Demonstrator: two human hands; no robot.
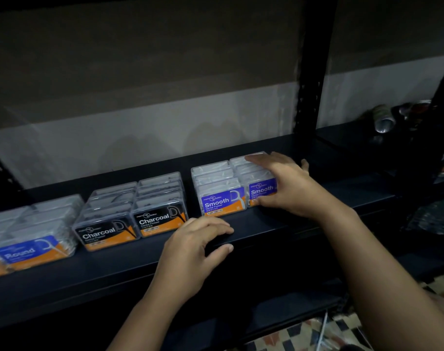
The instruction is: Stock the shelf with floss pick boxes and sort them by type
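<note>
Clear floss pick boxes stand in rows on a dark shelf (266, 224). Round boxes (31, 249) with blue-orange labels are at the left. Two rows of black Charcoal boxes (129, 224) stand in the middle. Two rows of purple Smooth boxes (221, 198) stand at the right. My right hand (284, 181) lies over the right Smooth row (259, 188), fingers spread across its top and thumb at the front box. My left hand (193, 252) hovers over the shelf front with loosely curled fingers and holds nothing.
A black upright post (309, 79) divides the shelf bays behind the Smooth boxes. Cans (383, 120) lie in the dim right bay. A patterned floor (330, 333) shows below the shelf. A grey wall runs behind.
</note>
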